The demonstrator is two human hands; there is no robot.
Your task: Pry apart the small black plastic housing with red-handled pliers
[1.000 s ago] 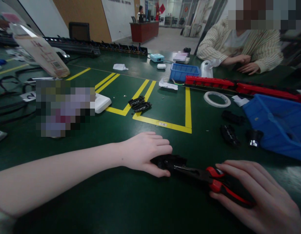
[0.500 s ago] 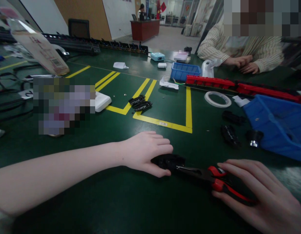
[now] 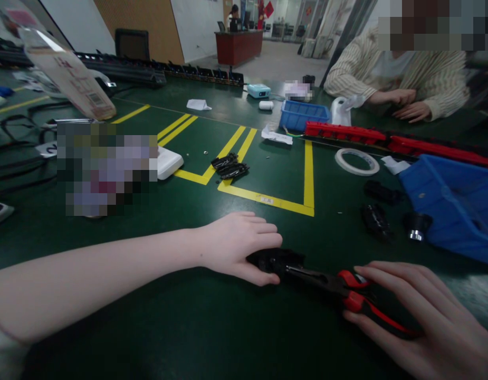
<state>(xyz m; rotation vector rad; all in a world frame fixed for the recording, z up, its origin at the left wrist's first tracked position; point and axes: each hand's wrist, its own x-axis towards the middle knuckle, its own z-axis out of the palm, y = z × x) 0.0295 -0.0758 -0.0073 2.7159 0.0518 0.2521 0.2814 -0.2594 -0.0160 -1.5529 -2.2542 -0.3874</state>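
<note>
My left hand rests on the green table, fingers and thumb closed round a small black plastic part, pinning it down. My right hand grips the red and black handles of a pair of pliers at the lower right. The dark jaws of the pliers point left and reach into the black part. Both hands lie low on the table near its front edge.
A large blue bin stands at the right with black parts beside it. Yellow tape lines, a tape roll, two black parts, a red rail and a small blue bin lie farther back. A person in a striped top sits across.
Hands, part and pliers hold almost the same places. The view has shifted slightly, so the far objects sit a little to the right.
</note>
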